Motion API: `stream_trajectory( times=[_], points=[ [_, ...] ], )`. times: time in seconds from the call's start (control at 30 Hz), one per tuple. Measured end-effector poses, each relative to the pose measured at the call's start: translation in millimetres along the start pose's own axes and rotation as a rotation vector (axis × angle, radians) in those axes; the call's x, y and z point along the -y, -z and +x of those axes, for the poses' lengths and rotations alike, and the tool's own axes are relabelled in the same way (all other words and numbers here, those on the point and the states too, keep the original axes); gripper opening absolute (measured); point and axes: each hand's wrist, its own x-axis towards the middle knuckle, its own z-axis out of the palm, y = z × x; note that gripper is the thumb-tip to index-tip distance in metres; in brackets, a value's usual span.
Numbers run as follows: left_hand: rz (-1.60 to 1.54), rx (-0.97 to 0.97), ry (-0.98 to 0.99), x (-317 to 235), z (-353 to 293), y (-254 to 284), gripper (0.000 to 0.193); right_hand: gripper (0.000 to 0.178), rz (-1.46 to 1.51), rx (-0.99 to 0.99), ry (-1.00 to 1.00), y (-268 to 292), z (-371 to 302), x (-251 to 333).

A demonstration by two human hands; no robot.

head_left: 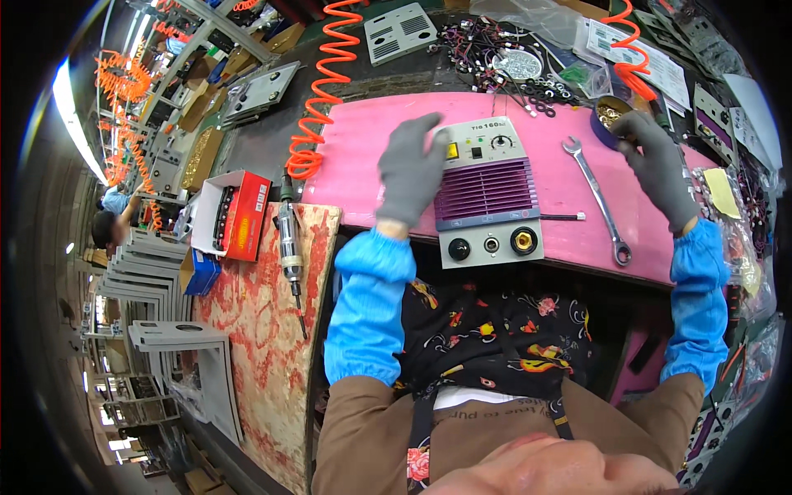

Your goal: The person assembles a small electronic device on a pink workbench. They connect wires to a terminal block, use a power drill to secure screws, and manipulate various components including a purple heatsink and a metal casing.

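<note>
A grey front panel [487, 241] with a purple louvred middle lies before me, its lower end past the pink mat's near edge. Along its top are a yellow switch, a small black switch and a dial; black and brass-ringed sockets sit at the bottom. My left hand [411, 169], in a grey glove, is at its upper left edge, thumb apart from the fingers and holding nothing visible. My right hand [660, 169], also gloved, reaches to the rim of a dark blue bowl [601, 132] of brass-coloured parts. Its fingers are bent, with a gap to the thumb; the fingertips are partly hidden.
A combination wrench [598, 200] lies on the pink mat [371, 124]. Left of it, a power screwdriver [289, 247] hangs on a coiled orange hose [318, 107] beside a red-and-white box [245, 216]. Cable bundles [474, 54] and another panel [400, 33] are at the back.
</note>
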Motion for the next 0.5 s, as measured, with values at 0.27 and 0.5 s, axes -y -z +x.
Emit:
stream_trajectory(
  times=[0.27, 0.5],
  points=[
    [-0.247, 0.319, 0.580, 8.7, -47.5, 17.3, 0.060, 0.021, 0.268, 0.114, 0.120, -65.5, 44.1, 39.3],
    [-1.052, 0.282, 0.747, -4.2, -35.2, -9.0, 0.057, 0.023, 0.375, 0.309, 0.071, -72.3, 84.6, 52.3]
  ],
)
